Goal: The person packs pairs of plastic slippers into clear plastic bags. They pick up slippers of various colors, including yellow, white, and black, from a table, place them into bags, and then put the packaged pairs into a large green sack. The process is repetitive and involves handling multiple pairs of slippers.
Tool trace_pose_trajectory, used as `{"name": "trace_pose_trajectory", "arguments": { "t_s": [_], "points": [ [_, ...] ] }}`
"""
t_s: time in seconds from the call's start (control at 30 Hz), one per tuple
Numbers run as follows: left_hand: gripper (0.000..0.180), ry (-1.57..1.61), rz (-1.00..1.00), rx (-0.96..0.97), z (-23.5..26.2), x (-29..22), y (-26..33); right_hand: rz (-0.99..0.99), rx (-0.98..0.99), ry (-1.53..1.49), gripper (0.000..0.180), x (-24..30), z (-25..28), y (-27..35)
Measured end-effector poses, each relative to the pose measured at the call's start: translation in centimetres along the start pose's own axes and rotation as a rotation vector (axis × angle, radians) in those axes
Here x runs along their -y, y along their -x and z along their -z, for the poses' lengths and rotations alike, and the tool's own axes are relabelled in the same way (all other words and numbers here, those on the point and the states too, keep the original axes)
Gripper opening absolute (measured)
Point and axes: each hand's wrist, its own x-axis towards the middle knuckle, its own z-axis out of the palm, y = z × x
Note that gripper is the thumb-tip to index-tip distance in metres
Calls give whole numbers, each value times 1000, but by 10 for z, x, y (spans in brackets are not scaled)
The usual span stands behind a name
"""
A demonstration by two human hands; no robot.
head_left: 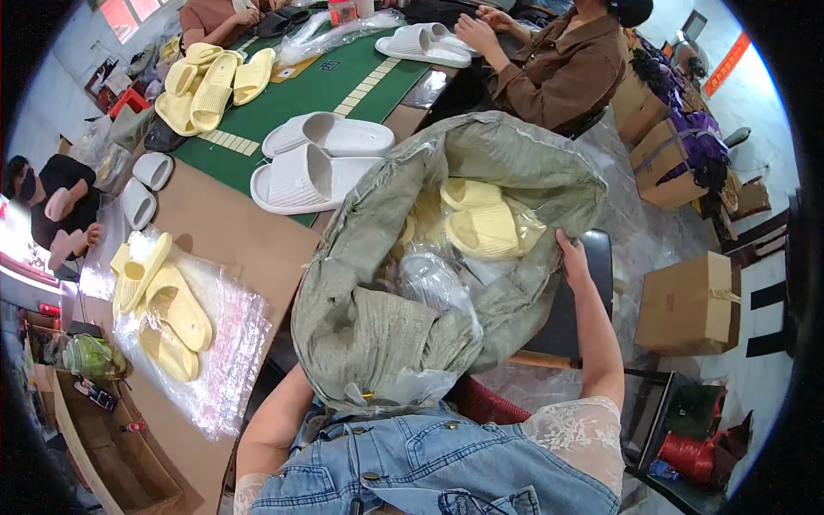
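Note:
A large grey-green woven sack (378,326) stands in front of me with its mouth wide and its rim rolled. My right hand (573,257) grips the sack's right side, thumb showing at the rim. My left forearm reaches up to the sack's lower left, and the sack hides that hand. Inside lie yellow slippers (485,227) in clear plastic bags, and a bagged white or grey slipper (429,279) below them. Left of the sack, a pair of white slippers (322,163) rests on the table. Farther left, yellow slippers (163,296) lie on clear plastic bags (227,335).
Several yellow slippers (215,86) and another white pair (425,45) lie on the table's green mat (296,99). Small grey slippers (142,202) sit near its left edge. Co-workers sit around the table, one in a brown jacket (558,69). Cardboard boxes (687,300) stand at right.

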Motion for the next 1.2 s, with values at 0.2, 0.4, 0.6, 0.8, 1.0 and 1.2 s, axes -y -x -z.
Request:
{"name": "trace_pose_trajectory", "arguments": {
  "t_s": [0.2,0.4,0.6,0.8,1.0,1.2],
  "points": [
    [49,41,-162,-44,6,-39,17,209,-66,-115,54,109,-92,0],
    [34,-141,-431,-258,7,-90,16,505,-65,-299,54,213,-94,16],
    [34,-386,-474,-251,2,-74,5,400,-49,-327,60,164,-89,-21],
    [40,-760,-419,-272,10,-93,13,452,28,-541,57,208,-99,14],
    [46,-714,-402,-240,8,-101,15,382,-122,-419,53,179,-88,-11],
    [49,-409,-344,-223,12,-88,32,303,-25,-401,49,160,-52,-2]
  ]
}}
